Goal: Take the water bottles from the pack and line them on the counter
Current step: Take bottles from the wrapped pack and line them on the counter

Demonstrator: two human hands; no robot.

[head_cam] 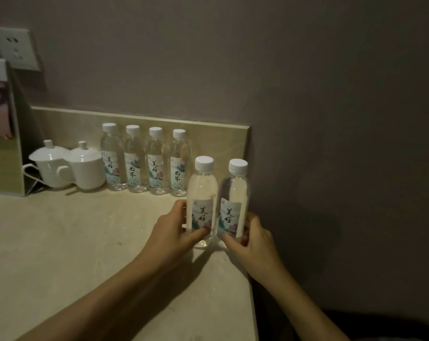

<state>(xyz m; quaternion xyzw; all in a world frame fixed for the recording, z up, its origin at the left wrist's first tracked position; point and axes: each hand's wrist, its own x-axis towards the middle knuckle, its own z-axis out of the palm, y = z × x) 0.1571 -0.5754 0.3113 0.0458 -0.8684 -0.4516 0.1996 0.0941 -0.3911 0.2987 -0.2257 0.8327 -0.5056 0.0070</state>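
Observation:
Several clear water bottles with white caps [144, 158] stand in a row against the backsplash on the beige counter [61, 242]. In front of the row, near the counter's right edge, two more bottles stand upright side by side. My left hand [174, 232] grips the left bottle [202, 193] low on its label. My right hand [252, 239] grips the right bottle [234, 195] at its base. Both bottles rest on the counter. No pack is in view.
Two white lidded cups [68, 166] stand left of the bottle row. A card stand with a picture [2, 129] sits at the far left, below a wall socket [15, 48]. The counter ends just right of my right hand [250, 279]; a grey wall rises behind.

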